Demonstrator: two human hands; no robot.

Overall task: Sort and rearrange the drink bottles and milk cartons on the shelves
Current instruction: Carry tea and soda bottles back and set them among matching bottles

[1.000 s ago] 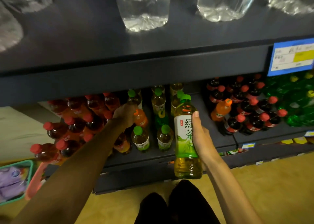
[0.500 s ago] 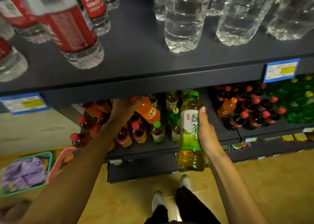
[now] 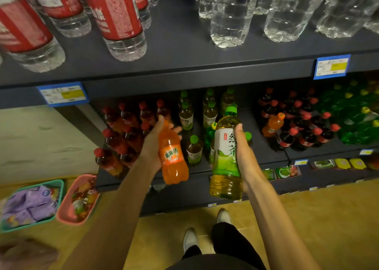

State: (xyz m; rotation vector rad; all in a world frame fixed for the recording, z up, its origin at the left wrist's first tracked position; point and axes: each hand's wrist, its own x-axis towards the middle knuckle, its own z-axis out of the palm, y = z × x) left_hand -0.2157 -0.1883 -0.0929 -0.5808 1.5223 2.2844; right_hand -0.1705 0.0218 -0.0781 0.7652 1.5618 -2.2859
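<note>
Dark shelves (image 3: 184,64) stand ahead, and the left hand (image 3: 152,144), wrapped around an orange bottle (image 3: 172,157), has now lifted it out from among the red-capped bottles (image 3: 123,126), while the right hand (image 3: 243,153) grips a green tea bottle (image 3: 225,157) beside it, so both seem ready for new places.

Dark upper shelf (image 3: 184,64) with water bottles (image 3: 229,19), lower shelf (image 3: 264,146) with soda bottles (image 3: 303,130), floor baskets (image 3: 78,200)

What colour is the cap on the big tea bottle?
Bright green: the cap on the tea bottle, seen in the head view.
</note>
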